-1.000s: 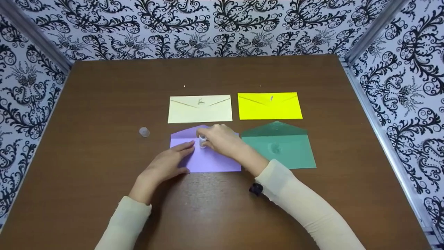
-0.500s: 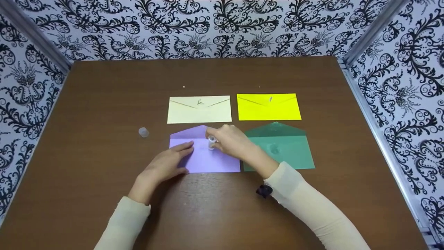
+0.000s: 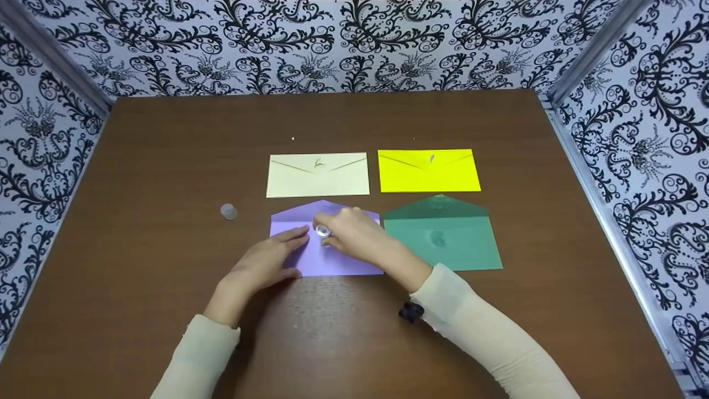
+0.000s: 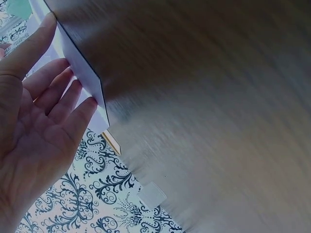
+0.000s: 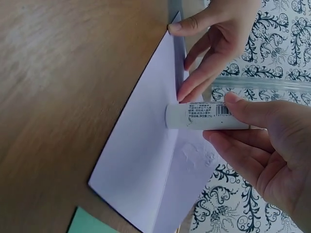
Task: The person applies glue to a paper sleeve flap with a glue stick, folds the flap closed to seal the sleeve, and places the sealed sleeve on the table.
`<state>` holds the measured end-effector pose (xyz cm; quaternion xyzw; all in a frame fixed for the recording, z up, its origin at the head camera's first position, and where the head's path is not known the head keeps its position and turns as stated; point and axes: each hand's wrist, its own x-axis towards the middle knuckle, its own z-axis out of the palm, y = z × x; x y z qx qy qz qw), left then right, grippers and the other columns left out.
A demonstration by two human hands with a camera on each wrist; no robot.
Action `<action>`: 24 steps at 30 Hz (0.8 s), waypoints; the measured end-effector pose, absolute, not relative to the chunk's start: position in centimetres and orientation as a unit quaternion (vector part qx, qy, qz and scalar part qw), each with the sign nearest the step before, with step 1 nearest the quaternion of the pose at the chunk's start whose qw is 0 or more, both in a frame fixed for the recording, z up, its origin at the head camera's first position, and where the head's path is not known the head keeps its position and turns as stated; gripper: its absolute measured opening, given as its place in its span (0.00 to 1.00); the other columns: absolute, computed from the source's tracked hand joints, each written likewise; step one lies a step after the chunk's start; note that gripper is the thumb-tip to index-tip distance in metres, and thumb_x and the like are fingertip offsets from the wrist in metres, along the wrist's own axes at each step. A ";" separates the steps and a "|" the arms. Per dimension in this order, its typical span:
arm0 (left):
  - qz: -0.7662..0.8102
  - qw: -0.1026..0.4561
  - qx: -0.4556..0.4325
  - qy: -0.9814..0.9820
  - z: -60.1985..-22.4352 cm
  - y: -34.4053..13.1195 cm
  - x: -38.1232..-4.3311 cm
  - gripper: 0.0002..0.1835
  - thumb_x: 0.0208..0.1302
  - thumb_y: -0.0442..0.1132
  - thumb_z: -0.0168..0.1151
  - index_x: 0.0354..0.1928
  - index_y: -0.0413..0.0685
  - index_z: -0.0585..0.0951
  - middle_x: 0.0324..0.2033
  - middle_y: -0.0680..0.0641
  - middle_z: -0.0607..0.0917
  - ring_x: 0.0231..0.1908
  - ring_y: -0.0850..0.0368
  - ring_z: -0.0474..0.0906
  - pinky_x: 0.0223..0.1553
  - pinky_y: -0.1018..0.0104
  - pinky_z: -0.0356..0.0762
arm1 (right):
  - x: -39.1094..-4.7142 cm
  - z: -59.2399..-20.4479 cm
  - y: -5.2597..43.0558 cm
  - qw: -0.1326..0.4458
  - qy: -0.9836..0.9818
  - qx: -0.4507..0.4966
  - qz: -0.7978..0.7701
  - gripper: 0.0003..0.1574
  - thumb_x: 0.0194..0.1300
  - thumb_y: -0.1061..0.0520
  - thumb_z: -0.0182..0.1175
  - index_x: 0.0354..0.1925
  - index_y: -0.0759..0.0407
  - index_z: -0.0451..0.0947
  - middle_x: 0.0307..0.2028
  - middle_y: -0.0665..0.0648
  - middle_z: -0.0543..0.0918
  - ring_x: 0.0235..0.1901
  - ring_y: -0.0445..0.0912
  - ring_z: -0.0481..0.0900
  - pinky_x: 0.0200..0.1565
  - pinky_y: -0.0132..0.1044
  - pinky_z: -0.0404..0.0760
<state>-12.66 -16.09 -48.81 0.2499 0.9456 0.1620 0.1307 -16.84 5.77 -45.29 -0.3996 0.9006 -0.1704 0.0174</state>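
A purple envelope (image 3: 343, 259) lies on the brown table with its flap unfolded away from me. My left hand (image 3: 265, 259) rests on its left side, fingers fairly straight, thumb near the front edge. Between thumb and fingers my right hand (image 3: 357, 235) grips a white glue stick (image 5: 204, 115), upright over the envelope just below the flap fold. The right wrist view has the glue stick's end against the purple paper, with smeared glue marks on the flap. The glue stick's cap (image 3: 228, 211) stands apart on the table, left of the envelope.
A green envelope (image 3: 465, 244) with its flap unfolded and a damp-looking patch lies right of the purple one. Behind them lie a cream envelope (image 3: 318, 183) and a yellow envelope (image 3: 430, 178), flaps folded down. Patterned walls (image 3: 310, 50) border the table.
My right hand, with the glue stick, shifted right across the purple envelope, then back left and slightly nearer to me. My left hand has stayed in place.
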 end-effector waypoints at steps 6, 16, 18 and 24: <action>0.161 0.130 0.250 0.946 -48.9 -16.2 -12.6 0.40 0.58 0.42 0.73 0.71 0.43 0.69 0.75 0.45 0.65 0.72 0.43 0.65 0.67 0.47 0.72 | -16.9 -45.5 5.1 0.020 0.900 -0.398 -0.174 0.17 0.64 0.53 0.67 0.48 0.57 0.77 0.37 0.56 0.89 0.34 0.50 0.87 0.42 0.44 0.87; 0.159 0.136 0.249 0.946 -48.9 -16.1 -12.7 0.40 0.59 0.42 0.73 0.72 0.44 0.68 0.75 0.46 0.64 0.73 0.44 0.63 0.68 0.47 0.72 | -18.0 -46.0 5.5 0.009 0.905 -0.382 -0.186 0.15 0.65 0.53 0.66 0.49 0.54 0.79 0.38 0.55 0.90 0.35 0.50 0.89 0.39 0.40 0.88; 0.163 0.136 0.248 0.945 -48.9 -16.1 -12.7 0.40 0.59 0.42 0.73 0.72 0.44 0.68 0.75 0.47 0.64 0.73 0.44 0.63 0.68 0.47 0.71 | -18.2 -45.9 5.8 0.003 0.907 -0.377 -0.186 0.15 0.64 0.53 0.67 0.48 0.54 0.79 0.37 0.55 0.90 0.34 0.50 0.89 0.38 0.40 0.88; 0.171 0.138 0.242 0.945 -48.9 -16.1 -12.7 0.40 0.58 0.42 0.73 0.71 0.44 0.69 0.75 0.47 0.64 0.73 0.44 0.63 0.69 0.47 0.70 | -18.3 -45.8 6.6 -0.008 0.912 -0.368 -0.180 0.14 0.63 0.54 0.68 0.46 0.54 0.79 0.37 0.55 0.91 0.34 0.50 0.89 0.36 0.41 0.87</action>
